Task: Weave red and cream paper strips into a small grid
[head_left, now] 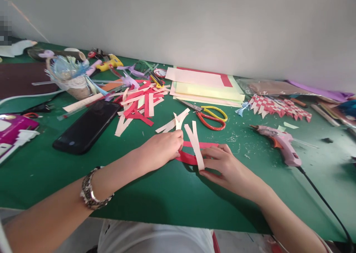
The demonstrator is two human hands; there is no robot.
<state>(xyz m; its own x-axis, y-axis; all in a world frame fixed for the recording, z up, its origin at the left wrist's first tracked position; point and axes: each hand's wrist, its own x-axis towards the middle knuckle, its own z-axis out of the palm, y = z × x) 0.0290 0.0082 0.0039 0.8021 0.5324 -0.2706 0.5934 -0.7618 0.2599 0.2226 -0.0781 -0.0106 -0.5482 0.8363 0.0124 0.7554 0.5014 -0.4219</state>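
My left hand (164,149) is closed in a pinch on the left part of a red paper strip (187,158). A cream paper strip (178,123) sticks up beside its fingertips. At the other end, my right hand (226,164) pinches a second, folded cream paper strip (196,146) that crosses the red one. Another length of red paper (203,144) runs behind, partly hidden by my right fingers. How the strips are interlaced between my hands is hard to make out. Scissors (210,117) with red and yellow handles lie open beyond my hands.
A pile of red and cream paper strips (139,102) lies behind a black phone (87,127). Paper sheets (205,89) are stacked at the back. On the right are a pink glue gun (280,143) with a trailing cord and a red-and-white woven paper piece (280,108).
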